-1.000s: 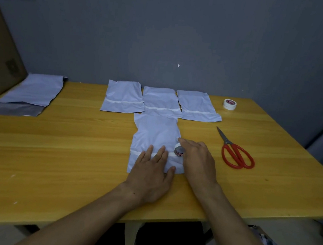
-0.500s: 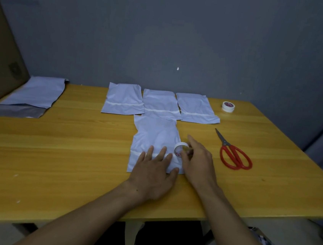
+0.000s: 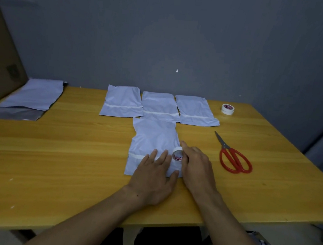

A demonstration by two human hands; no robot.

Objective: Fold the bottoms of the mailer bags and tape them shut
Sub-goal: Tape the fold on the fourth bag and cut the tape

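Observation:
A pale mailer bag [image 3: 155,139] lies in front of me on the wooden table [image 3: 68,162], its near end folded up with a strip of white tape [image 3: 136,156] across the fold. My left hand [image 3: 153,178] lies flat on the folded end, fingers straight, pressing it down. My right hand [image 3: 196,169] grips a white tape roll [image 3: 178,154] standing on edge at the bag's right side. Three folded, taped mailer bags [image 3: 121,104] [image 3: 159,107] [image 3: 195,112] lie in a row behind.
Red-handled scissors [image 3: 233,155] lie to the right of my hands. A second tape roll [image 3: 227,109] sits at the far right. A stack of flat mailers [image 3: 27,98] lies at the far left beside a cardboard sheet [image 3: 0,57].
My right hand has tipped the tape roll up onto its edge and shifted slightly right along the bag. My left hand has stayed pressed on the fold.

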